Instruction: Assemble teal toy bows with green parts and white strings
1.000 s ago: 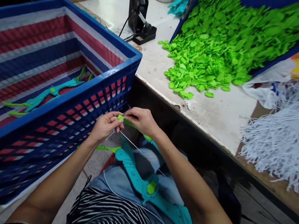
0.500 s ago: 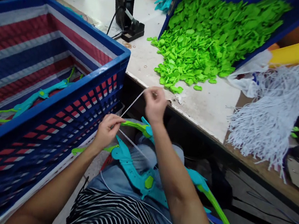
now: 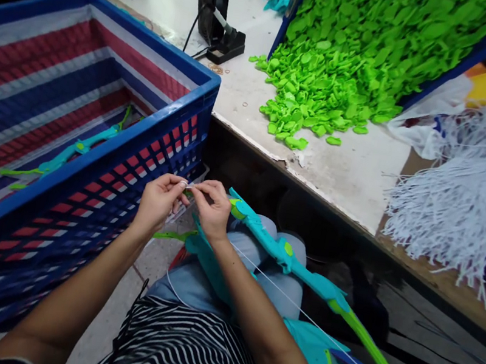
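Close together above my lap, both hands work at the end of a white string (image 3: 274,290). My left hand (image 3: 157,202) pinches a small loop of it between thumb and fingertips. Facing it, my right hand (image 3: 213,209) grips the same string with thumb and forefinger. Across my knees lies a turquoise toy bow (image 3: 278,250) with green limbs; the string runs along it to the lower right. My right hand hides the bow's near green tip. Another turquoise piece (image 3: 210,263) with a green limb lies under my right forearm.
A blue crate (image 3: 214,88) lined with striped cloth stands at my left, a turquoise bow (image 3: 73,149) inside. Green plastic pieces (image 3: 331,91) spill onto the white table (image 3: 341,173), beside a small black fan (image 3: 211,11). White strings (image 3: 455,209) hang over its edge at right.
My right hand has come down and left to meet my left hand. The string stretched between them is now a small loop at the fingertips. The bow shows more fully across my knees.
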The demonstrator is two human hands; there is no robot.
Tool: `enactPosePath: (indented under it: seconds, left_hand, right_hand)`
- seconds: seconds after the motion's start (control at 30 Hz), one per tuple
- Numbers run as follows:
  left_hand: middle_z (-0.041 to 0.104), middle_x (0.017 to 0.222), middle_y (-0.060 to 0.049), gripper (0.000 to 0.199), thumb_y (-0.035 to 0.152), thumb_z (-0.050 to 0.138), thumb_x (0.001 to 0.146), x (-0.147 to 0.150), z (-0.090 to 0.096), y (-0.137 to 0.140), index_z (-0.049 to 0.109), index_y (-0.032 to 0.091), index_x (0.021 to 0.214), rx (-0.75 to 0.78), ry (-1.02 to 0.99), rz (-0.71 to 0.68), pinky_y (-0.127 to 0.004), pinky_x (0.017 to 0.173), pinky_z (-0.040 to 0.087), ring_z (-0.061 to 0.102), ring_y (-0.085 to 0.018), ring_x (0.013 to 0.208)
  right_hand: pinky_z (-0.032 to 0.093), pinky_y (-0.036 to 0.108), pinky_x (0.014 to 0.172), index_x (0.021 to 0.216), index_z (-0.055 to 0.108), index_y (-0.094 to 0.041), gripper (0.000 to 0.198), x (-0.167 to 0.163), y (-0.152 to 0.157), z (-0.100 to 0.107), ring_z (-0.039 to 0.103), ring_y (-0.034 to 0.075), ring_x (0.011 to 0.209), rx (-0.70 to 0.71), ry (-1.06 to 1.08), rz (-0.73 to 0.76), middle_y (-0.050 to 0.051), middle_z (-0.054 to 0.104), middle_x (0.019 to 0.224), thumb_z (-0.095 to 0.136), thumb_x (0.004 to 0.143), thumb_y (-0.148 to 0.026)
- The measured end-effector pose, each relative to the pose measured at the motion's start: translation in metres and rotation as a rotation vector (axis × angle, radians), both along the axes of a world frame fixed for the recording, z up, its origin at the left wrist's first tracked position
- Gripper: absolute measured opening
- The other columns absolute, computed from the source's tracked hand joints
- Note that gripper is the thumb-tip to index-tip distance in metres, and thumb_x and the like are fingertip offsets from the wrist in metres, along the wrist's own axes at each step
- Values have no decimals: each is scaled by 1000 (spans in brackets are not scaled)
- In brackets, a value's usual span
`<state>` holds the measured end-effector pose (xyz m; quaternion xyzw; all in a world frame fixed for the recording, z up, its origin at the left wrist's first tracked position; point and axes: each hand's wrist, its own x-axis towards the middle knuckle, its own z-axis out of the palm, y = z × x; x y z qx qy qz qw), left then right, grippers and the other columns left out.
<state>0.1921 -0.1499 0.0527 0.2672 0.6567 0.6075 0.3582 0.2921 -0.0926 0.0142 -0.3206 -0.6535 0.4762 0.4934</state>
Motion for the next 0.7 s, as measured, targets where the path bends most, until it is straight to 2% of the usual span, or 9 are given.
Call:
enactPosePath:
  seconds: [0.1, 0.27, 0.43, 0.53, 0.7]
  left_hand:
    - [62, 60, -2, 33, 37, 77, 56, 1, 2, 2, 64, 12, 73, -17, -211, -33, -18, 36, 34, 55, -10, 45]
    - [64, 62, -4, 32, 32, 82, 53, -9, 6, 1, 67, 10, 69, -103, -297, -128, -21, 43, 46, 59, -12, 53]
    - [59, 50, 1, 22, 27, 77, 54, -4, 9, 4, 62, 12, 61, -145, -315, -25, -18, 41, 46, 55, -10, 45]
    - [59, 50, 1, 15, 22, 71, 52, -3, 16, 5, 59, 12, 56, -153, -382, -23, -19, 42, 47, 56, -10, 46]
    - [67, 62, -5, 10, 15, 68, 53, -13, 23, -1, 65, 11, 61, -152, -428, -172, -26, 57, 55, 63, -14, 58]
  right_hand:
    - [50, 29, 75, 83, 73, -24, 15, -2, 0, 3, 57, 16, 81, -10, 5, -14, 3, 58, 83, 59, 85, -28]
    - [49, 26, 76, 96, 73, -26, 21, -1, -1, -3, 57, 14, 83, 60, -56, 93, 2, 58, 88, 54, 88, -25]
    - [49, 26, 79, 116, 66, -24, 30, 0, 1, -2, 58, 13, 86, 127, -84, 165, 3, 60, 92, 50, 90, -22]
    - [50, 25, 75, 105, 70, -24, 22, 1, 3, 0, 60, 13, 83, 216, -47, 146, 3, 62, 89, 55, 90, -26]
    - [51, 26, 72, 90, 71, -22, 16, 4, 8, 0, 62, 13, 80, 351, -57, 148, 4, 67, 87, 56, 89, -25]
